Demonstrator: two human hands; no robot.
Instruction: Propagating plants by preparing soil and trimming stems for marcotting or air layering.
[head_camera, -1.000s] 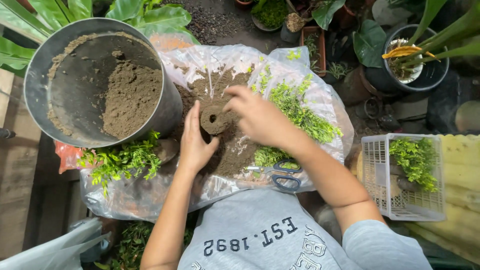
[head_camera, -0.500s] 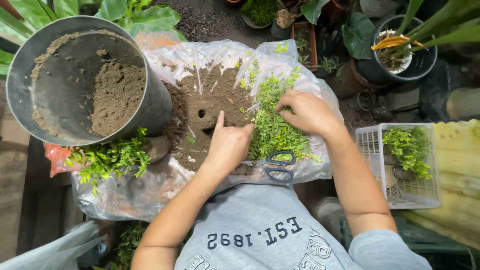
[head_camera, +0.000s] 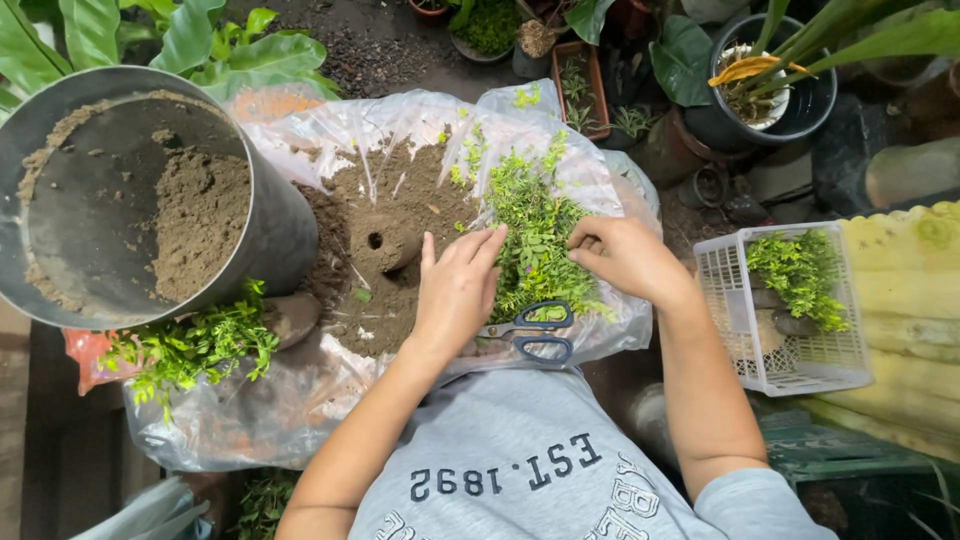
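The heap of leafy green cuttings lies on the clear plastic sheet, long axis running twelve to six, between both hands: right hand pinching sprigs at its three o'clock edge, left hand open-fingered at nine.

Both hands left the soil ball for the cuttings.
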